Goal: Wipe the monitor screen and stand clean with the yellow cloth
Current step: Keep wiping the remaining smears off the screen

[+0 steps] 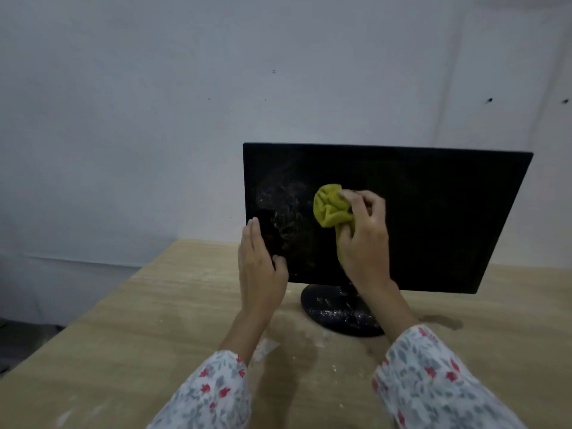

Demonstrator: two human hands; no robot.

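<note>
Now, from the head camera, your right hand [365, 233] grips the bunched yellow cloth [331, 209], fingers curled round it, and presses the wad against the monitor screen [433, 218] a little left of its middle. Your left hand [261, 264] steadies the monitor at its left edge, fingers straight along the bezel and thumb resting on the glass, holding nothing else.

White smears [284, 209] lie on the left part of the screen, directly left of the cloth and between your two hands; the right part looks dark and free of marks from here. The next stroke, by this reading, runs leftward from the cloth, along the screen's long horizontal axis, and the right hand already carries the tool for it.

Below the screen, the round black stand [334, 317] is speckled with white dust and appears untouched; your right forearm crosses above it.

The monitor sits on a light wooden table [139, 320] bearing pale powdery traces and a darker patch near your sleeves. A plain grey-white wall [154, 103] stands behind.
</note>
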